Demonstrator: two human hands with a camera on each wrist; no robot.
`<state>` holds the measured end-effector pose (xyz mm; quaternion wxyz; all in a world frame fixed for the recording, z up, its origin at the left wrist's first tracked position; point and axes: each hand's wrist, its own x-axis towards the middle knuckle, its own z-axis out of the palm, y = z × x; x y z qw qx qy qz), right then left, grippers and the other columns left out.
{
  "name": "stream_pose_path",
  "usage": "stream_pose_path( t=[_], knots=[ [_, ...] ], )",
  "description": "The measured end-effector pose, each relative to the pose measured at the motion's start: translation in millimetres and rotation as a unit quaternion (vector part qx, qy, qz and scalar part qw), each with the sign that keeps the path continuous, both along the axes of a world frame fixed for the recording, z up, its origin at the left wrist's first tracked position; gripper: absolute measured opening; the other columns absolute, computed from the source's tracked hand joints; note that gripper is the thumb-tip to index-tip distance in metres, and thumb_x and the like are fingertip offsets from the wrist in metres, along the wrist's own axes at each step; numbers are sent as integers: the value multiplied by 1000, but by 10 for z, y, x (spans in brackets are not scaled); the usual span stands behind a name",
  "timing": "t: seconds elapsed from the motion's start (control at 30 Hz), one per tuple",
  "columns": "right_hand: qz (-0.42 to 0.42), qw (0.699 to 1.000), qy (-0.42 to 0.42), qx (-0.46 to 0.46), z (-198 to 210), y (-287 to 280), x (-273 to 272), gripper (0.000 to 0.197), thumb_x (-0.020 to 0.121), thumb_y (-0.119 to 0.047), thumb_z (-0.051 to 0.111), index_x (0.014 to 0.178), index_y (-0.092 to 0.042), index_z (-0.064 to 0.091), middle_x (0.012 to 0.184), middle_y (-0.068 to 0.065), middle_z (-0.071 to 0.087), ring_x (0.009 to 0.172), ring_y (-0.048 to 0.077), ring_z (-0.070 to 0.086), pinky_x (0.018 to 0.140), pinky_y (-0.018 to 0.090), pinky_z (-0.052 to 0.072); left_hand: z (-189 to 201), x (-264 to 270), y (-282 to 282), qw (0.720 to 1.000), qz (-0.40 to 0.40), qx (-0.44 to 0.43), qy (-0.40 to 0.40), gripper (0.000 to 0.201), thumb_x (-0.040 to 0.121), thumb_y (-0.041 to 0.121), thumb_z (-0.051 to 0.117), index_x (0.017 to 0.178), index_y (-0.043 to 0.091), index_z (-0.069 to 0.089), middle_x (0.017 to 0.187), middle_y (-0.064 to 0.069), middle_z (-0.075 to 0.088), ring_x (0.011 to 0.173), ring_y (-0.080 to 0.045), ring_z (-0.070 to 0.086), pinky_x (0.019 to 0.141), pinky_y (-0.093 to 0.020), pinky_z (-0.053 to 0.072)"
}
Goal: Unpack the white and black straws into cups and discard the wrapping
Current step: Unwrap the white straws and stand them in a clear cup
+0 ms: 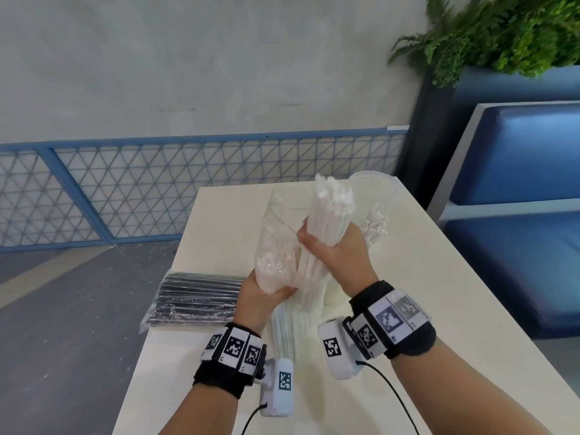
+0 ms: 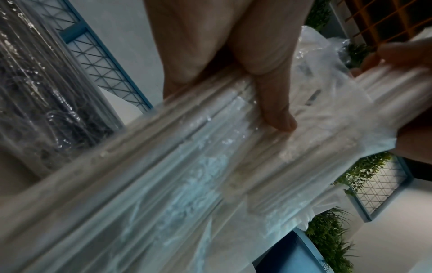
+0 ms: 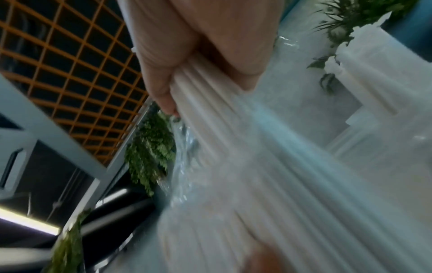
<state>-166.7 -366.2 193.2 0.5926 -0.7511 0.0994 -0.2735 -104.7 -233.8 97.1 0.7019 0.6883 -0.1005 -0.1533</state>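
My right hand (image 1: 337,246) is gripping a bundle of white straws (image 1: 329,208) above the table (image 1: 439,309), while my left hand (image 1: 260,293) is clutching their clear wrapping (image 1: 276,246); wrapped black straws (image 1: 197,299) are lying left.

No words, brand names or numbers can be read in any of the three views. The only sign-like marks are the black-and-white square code patterns on the wristbands (image 1: 233,346) and on the small white wrist camera housings (image 1: 285,380) in the head view; they are machine markers, not letters. A tiny dark mark sits at the lower edge of some marker tiles, too small to make out. The clear wrapping (image 1: 276,243) around the white straws (image 1: 329,211) and the pack of black straws (image 1: 197,301) bear no legible print. Both wrist views are blurred and show no writing.
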Motion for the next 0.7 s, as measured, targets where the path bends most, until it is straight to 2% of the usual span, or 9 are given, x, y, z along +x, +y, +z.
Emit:
stream_pose_path(
  t=[0.07, 0.13, 0.2, 0.23, 0.33, 0.43, 0.5, 0.57, 0.7],
  knots=[
    [-35, 997, -40, 53, 132, -77, 32, 9, 78, -10, 71, 86, -8, 65, 81, 3, 68, 76, 8, 65, 68, 18, 52, 21, 5, 1, 1000, -13, 5, 2, 38, 64, 3, 81, 91, 22, 62, 92, 0, 70, 91, -16, 66, 72, -23, 51],
    [-58, 990, -62, 110, 248, -161, 67, 9, 79, -8, 70, 86, -9, 65, 83, 10, 67, 79, 15, 65, 70, 24, 54, 33, 13, 5, 1000, -24, 5, 5, 37, 65, 4, 80, 93, 20, 61, 92, 2, 69, 90, -14, 65, 68, -17, 51],
    [-74, 982, -81, 155, 328, -209, 83, 8, 77, -8, 70, 80, -13, 65, 81, 11, 66, 80, 21, 65, 72, 32, 54, 38, 22, 4, 1000, -27, 4, 8, 40, 67, 4, 78, 101, 15, 61, 95, 1, 69, 92, -14, 65, 65, -13, 51],
    [-83, 978, -90, 166, 356, -231, 87, 7, 77, -9, 70, 78, -14, 65, 78, 8, 66, 79, 20, 64, 72, 33, 53, 43, 25, 4, 1000, -28, 5, 9, 41, 68, 3, 77, 104, 12, 60, 96, 0, 68, 93, -15, 64, 64, -12, 52],
    [-111, 967, -123, 192, 465, -328, 80, 5, 81, -8, 65, 82, -4, 61, 75, 0, 62, 68, 8, 60, 63, 23, 50, 34, 68, 36, 1000, -13, 8, 10, 44, 72, 2, 74, 112, 2, 57, 102, -10, 67, 96, -23, 63, 66, -13, 52],
    [-125, 948, -141, 256, 586, -475, 80, 4, 84, -8, 63, 86, -5, 60, 76, 3, 62, 66, 11, 61, 60, 22, 53, 12, 128, 113, 1000, 22, 1, 20, 35, 74, 3, 73, 106, 4, 58, 96, -8, 67, 97, -27, 62, 67, -18, 54],
    [-108, 933, -157, 306, 637, -536, 81, 9, 83, -4, 62, 91, -1, 60, 78, 8, 61, 72, 17, 62, 65, 27, 54, 14, 149, 150, 999, 36, -12, 35, 35, 75, 4, 72, 106, 8, 57, 97, -5, 65, 98, -25, 61, 77, -27, 53],
    [-101, 916, -170, 350, 643, -573, 72, 7, 82, -2, 62, 88, -4, 60, 77, 10, 60, 74, 21, 61, 70, 32, 54, 7, 169, 171, 998, 51, -14, 47, 41, 76, 6, 72, 113, 8, 54, 104, -8, 62, 100, -23, 58, 90, -35, 47],
    [-120, 918, -186, 328, 621, -621, 37, 6, 81, -2, 62, 82, -6, 58, 70, 6, 60, 67, 17, 61, 62, 27, 52, -48, 228, 204, 995, 75, -15, 65, 51, 75, 12, 74, 120, 4, 52, 112, -12, 61, 107, -26, 57, 99, -43, 44]
  ],
)
